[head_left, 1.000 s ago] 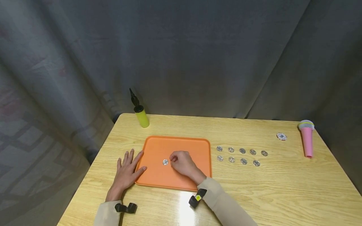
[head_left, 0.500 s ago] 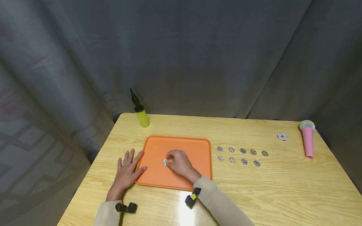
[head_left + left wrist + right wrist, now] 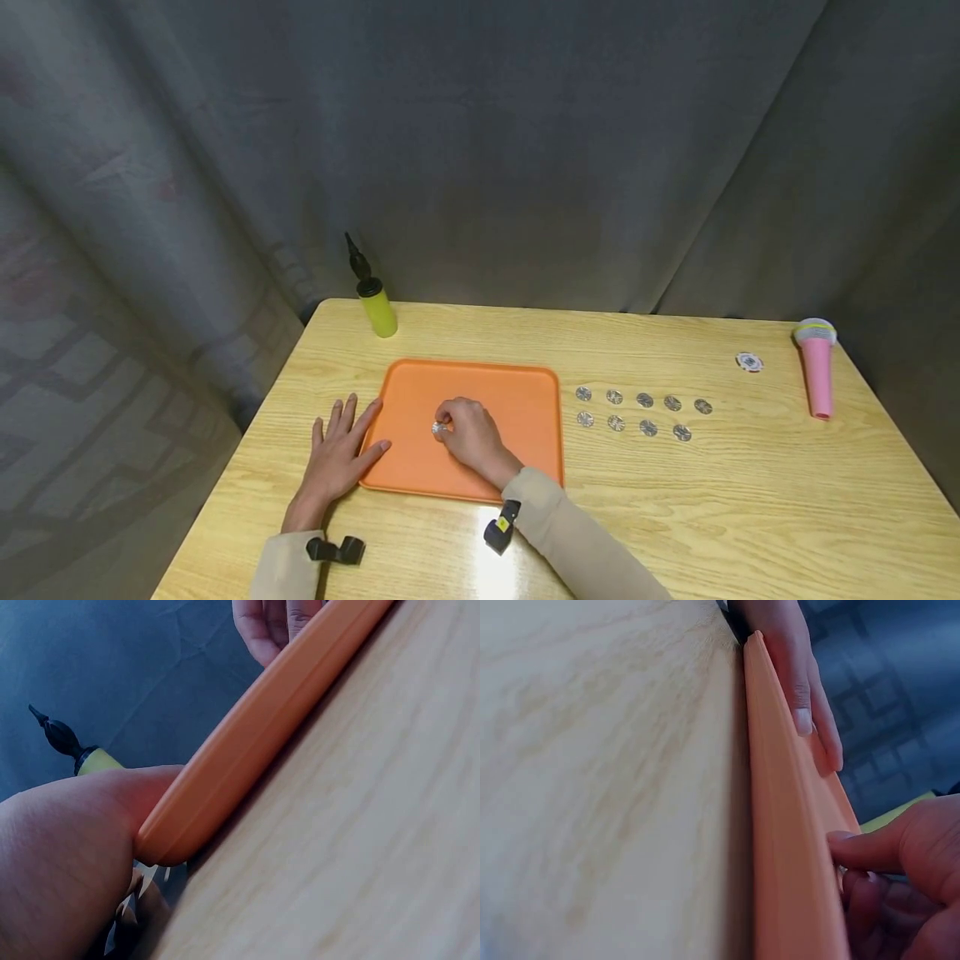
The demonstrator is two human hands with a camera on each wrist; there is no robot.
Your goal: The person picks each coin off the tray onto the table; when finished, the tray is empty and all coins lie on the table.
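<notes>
On the orange tray (image 3: pixel 517 392) lies a small round silver coin (image 3: pixel 437 427), partly covered by fingertips. My right hand (image 3: pixel 474 437) pinches this coin between thumb and index finger over the tray's middle; in the right wrist view, the tray's rim hides most of the coin. My left hand (image 3: pixel 336 462) rests with spread, straight fingers at the tray's left edge, its thumb and index finger over the rim. To the right of the tray, several similar silver coins (image 3: pixel 616 423) lie on the wooden table (image 3: pixel 750 500) in two rows.
A yellow-green hand pump (image 3: pixel 379 314) with a black nozzle stands at the table's back left. A white patterned poker chip (image 3: pixel 749 362) and a pink toy microphone (image 3: pixel 817 375) lie at the back right. Grey curtains (image 3: pixel 480 150) hang behind the table.
My right hand has moved slightly left to the coin on the tray, and its thumb and index finger have come together on it. My left hand has stayed in place.
</notes>
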